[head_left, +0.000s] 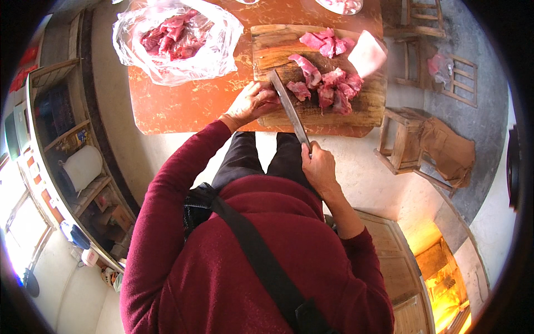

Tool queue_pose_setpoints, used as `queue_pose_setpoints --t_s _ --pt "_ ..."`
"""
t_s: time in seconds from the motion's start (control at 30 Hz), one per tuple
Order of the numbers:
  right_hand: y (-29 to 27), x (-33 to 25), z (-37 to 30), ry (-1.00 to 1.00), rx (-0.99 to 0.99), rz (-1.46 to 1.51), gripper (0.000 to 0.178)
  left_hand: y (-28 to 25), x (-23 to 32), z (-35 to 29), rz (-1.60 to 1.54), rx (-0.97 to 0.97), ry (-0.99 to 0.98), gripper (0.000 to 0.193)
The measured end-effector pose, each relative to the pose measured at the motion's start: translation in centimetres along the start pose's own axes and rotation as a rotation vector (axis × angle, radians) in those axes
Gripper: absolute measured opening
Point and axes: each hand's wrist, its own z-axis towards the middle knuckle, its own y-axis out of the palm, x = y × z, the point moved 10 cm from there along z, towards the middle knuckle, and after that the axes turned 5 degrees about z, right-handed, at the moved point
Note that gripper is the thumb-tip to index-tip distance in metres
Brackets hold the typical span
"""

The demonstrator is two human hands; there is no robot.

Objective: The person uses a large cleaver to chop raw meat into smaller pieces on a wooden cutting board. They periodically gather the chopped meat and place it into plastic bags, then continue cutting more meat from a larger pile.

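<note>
My right hand point(320, 167) is closed round the handle of a knife point(290, 109), whose long blade points away from me over the left part of a wooden cutting board point(267, 42). Just left of the blade, my left hand point(247, 104) is closed on a piece of raw meat point(269, 101) at the board's near left edge. Right of the knife lie several cut pieces of raw meat point(334, 89), some dark red. Farther back on the board are paler pink pieces point(326, 42) and a whitish slab point(367, 54) at the right.
An open clear plastic bag point(228, 47) with more meat sits at the back left of the reddish table point(167, 114). A white bowl point(340, 5) stands at the far edge. Wooden stools point(401, 131) are to the right, shelves point(64, 133) to the left.
</note>
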Motion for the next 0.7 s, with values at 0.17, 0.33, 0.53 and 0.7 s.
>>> queue_pose_setpoints --t_s 0.17,0.33,0.53,0.7 --pt "0.8 -0.1 -0.2 0.041 -0.031 -0.035 0.029 -0.1 0.2 0.3 -0.025 0.03 0.019 0.022" --pt "1.1 -0.2 -0.1 0.062 -0.055 -0.117 0.027 0.4 0.3 0.5 0.009 -0.01 0.028 0.028" --pt "1.7 -1.1 2.2 0.029 -0.002 -0.166 0.028 0.7 -0.1 0.4 -0.024 -0.004 0.009 0.04" --pt "1.7 -4.4 7.0 -0.091 0.105 -0.126 0.029 1.7 -0.4 0.0 -0.083 -0.009 0.052 0.042"
